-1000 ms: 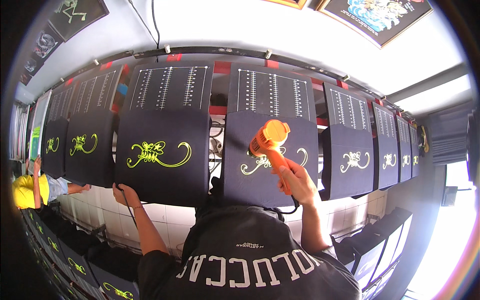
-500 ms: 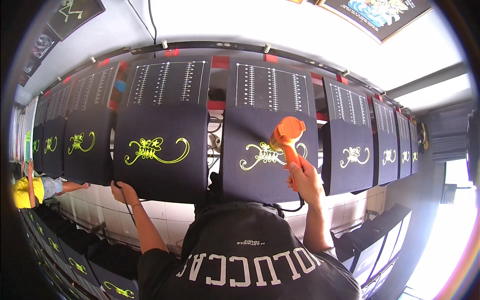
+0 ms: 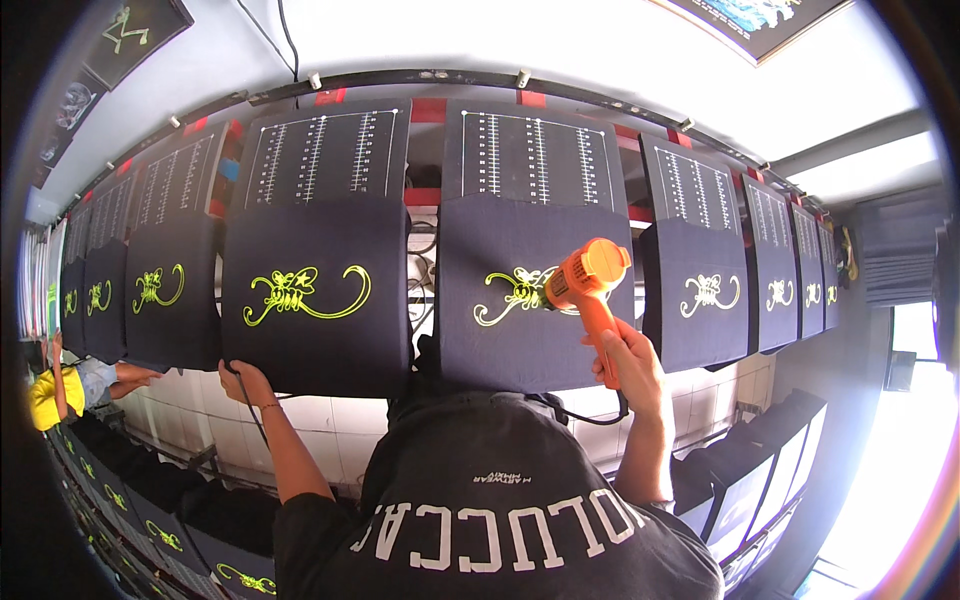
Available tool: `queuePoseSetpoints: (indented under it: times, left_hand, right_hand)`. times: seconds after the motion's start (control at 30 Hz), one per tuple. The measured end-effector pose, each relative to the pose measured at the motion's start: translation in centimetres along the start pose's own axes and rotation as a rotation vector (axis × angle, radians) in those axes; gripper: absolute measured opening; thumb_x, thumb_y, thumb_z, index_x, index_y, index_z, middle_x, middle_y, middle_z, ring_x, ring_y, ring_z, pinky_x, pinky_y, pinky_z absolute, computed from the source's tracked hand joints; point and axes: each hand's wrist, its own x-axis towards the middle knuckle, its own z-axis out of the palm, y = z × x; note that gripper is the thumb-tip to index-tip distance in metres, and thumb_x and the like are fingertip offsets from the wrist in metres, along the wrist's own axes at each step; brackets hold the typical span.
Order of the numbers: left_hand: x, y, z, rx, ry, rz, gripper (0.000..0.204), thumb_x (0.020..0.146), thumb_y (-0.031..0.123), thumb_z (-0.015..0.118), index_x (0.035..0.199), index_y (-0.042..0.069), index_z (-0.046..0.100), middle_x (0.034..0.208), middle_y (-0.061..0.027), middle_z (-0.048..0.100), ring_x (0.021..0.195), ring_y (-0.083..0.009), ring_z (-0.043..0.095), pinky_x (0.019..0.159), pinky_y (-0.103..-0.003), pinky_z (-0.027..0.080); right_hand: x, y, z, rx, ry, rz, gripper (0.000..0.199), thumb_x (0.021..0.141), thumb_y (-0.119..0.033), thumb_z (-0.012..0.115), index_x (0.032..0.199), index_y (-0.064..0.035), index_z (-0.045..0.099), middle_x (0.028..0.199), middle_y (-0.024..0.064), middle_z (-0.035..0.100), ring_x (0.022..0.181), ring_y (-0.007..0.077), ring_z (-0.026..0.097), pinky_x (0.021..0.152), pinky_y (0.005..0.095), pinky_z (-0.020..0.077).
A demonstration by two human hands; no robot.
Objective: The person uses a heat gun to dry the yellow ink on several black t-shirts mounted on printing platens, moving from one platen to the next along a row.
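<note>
My right hand (image 3: pixel 630 365) is wrapped round the handle of an orange heat gun (image 3: pixel 595 280). The gun's nozzle points left and down, close over a yellow-green line print (image 3: pixel 512 296) on a black fabric piece (image 3: pixel 520 350); the gun covers the print's right part. That fabric lies over a dark board (image 3: pixel 545 155) with white ruler marks. Farther left, my left hand (image 3: pixel 243 383) is closed on a thin black cord (image 3: pixel 256 422) at the near edge of the neighbouring black fabric piece (image 3: pixel 310 355), which bears the same kind of print (image 3: pixel 290 295).
Several more boards with printed black fabric (image 3: pixel 703 325) stretch away on both sides, along a dark rail (image 3: pixel 440 76). A second row of printed pieces (image 3: pixel 165 535) stands behind me. At far left is another person in yellow (image 3: pixel 45 400). Cables (image 3: pixel 422 285) hang between the boards.
The heat gun has moved to the right across the print, uncovering more of its middle. My left hand stays by the neighbouring fabric's edge with the cord. The whole view has shifted slightly.
</note>
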Motion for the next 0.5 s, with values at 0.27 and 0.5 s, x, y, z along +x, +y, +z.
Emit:
queuePoseSetpoints:
  times: [0.27, 0.5]
  left_hand:
    - [0.3, -0.3, 0.2, -0.025, -0.016, -0.064, 0.044, 0.091, 0.026, 0.047, 0.124, 0.000, 0.059, 0.122, -0.0239, 0.060, 0.110, -0.0403, 0.058, 0.098, -0.048, 0.045]
    - [0.5, -0.6, 0.4, 0.037, -0.035, -0.030, 0.049, 0.092, 0.031, 0.045, 0.129, 0.002, 0.057, 0.127, -0.0215, 0.059, 0.115, -0.0389, 0.057, 0.101, -0.047, 0.043]
  right_hand:
    - [-0.7, 0.7, -0.4, 0.040, -0.056, -0.018, 0.039, 0.096, -0.024, 0.053, 0.128, -0.0010, 0.056, 0.095, 0.0064, 0.065, 0.062, 0.0076, 0.057, 0.053, 0.0225, 0.0480]
    - [-0.2, 0.3, 1.2, -0.012, -0.085, -0.021, 0.038, 0.098, -0.022, 0.051, 0.129, -0.0022, 0.056, 0.096, 0.0055, 0.065, 0.063, 0.0072, 0.057, 0.052, 0.0215, 0.0472]
